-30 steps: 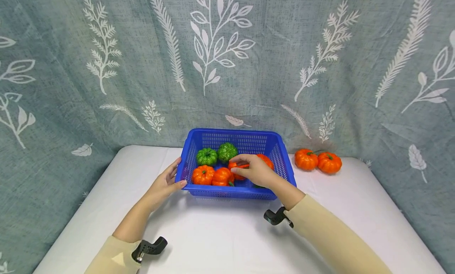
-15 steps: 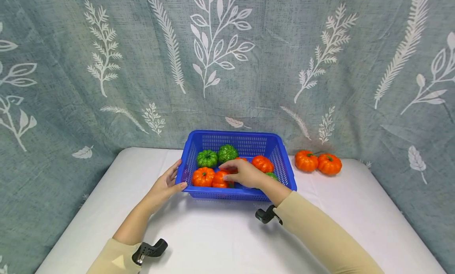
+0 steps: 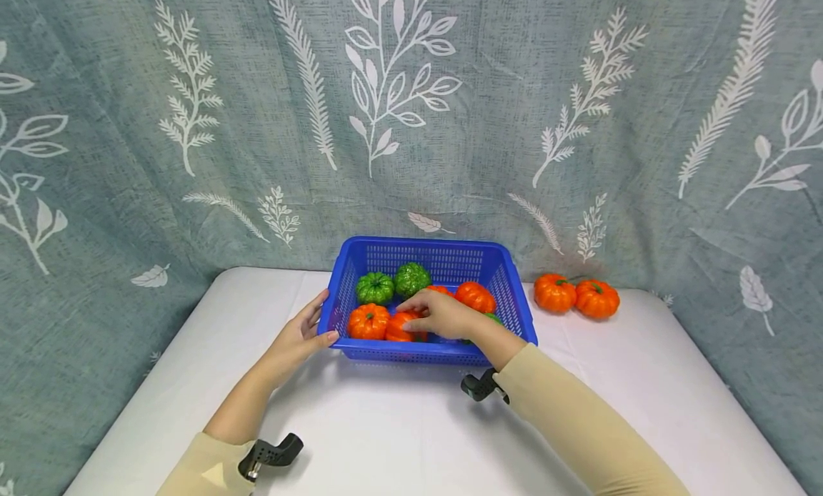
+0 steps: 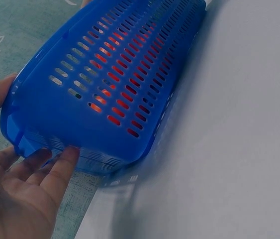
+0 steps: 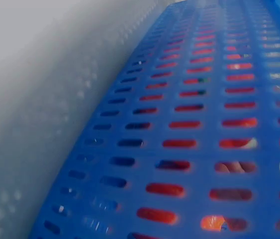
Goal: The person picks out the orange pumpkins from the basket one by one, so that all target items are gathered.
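Note:
A blue slotted plastic basket (image 3: 424, 351) holds several small pumpkins. My left hand (image 3: 302, 331) grips its left end, thumb on the front corner of the rim and fingers along the side; the left wrist view shows this hand (image 4: 25, 184) too. Inside, my right hand (image 3: 446, 315) pinches an orange pumpkin (image 3: 400, 327) near the front wall. Left of it lies another orange pumpkin (image 3: 368, 322). Behind are two green pumpkins (image 3: 375, 289). More orange ones (image 3: 475, 296) lie to the right, and a green one is mostly hidden under my right wrist. The basket's slotted wall (image 5: 179, 124) fills the right wrist view.
Two orange pumpkins (image 3: 597, 299) sit side by side on the white table (image 3: 386, 424), to the right of the basket. A grey-green leaf-patterned curtain (image 3: 411, 124) hangs close behind the basket.
My right hand has left an orange pumpkin in the basket's middle and moved left onto the one by the front wall, which has shifted slightly right. The left hand stays on the rim.

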`<state>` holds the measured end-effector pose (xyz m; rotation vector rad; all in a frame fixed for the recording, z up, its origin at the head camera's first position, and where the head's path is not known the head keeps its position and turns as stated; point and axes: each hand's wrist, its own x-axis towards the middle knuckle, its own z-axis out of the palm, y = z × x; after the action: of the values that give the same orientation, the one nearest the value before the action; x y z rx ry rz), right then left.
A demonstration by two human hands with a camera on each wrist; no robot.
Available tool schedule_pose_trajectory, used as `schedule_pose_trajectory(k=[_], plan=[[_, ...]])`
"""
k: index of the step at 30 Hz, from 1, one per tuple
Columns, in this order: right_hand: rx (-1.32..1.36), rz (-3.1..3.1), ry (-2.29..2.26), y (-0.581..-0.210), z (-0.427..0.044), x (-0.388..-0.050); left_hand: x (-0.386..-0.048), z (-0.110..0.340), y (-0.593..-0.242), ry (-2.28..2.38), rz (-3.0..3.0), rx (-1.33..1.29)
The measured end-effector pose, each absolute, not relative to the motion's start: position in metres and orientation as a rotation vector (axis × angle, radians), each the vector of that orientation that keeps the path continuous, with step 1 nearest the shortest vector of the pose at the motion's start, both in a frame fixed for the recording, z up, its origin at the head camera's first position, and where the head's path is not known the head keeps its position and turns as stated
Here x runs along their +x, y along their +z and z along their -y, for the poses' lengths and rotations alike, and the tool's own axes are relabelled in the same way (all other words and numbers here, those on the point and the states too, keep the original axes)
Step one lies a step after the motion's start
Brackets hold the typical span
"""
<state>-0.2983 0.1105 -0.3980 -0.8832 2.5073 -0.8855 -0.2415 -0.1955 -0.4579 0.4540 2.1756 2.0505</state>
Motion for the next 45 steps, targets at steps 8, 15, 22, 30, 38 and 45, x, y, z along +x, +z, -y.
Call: schedule_pose_trajectory(k=[8, 15, 22, 30, 38, 45], plan=[[-0.881, -2.445, -0.898, -0.395, -0.116, -0.298, -0.241, 0.196, -0.459, 2.063, -2.163, 0.470], [-0.958, -2.421, -0.872, -0.396, -0.119, -0.306, -0.242, 0.196, -0.460, 2.056, -2.174, 0.455], [-0.978, -2.432, -0.932, -0.390, -0.125, -0.304, -0.242, 0.196, -0.461, 2.049, -2.175, 0.451], [-0.953, -2.511, -1.086, -0.370, -0.135, -0.296, -0.243, 0.196, -0.460, 2.041, -2.185, 0.460], [-0.842, -2.573, -1.283, -0.355, -0.155, -0.291, -0.242, 0.196, -0.459, 2.050, -2.163, 0.470], [-0.681, -2.674, -1.383, -0.344, -0.191, -0.282, -0.243, 0.195, -0.458, 2.072, -2.123, 0.463]])
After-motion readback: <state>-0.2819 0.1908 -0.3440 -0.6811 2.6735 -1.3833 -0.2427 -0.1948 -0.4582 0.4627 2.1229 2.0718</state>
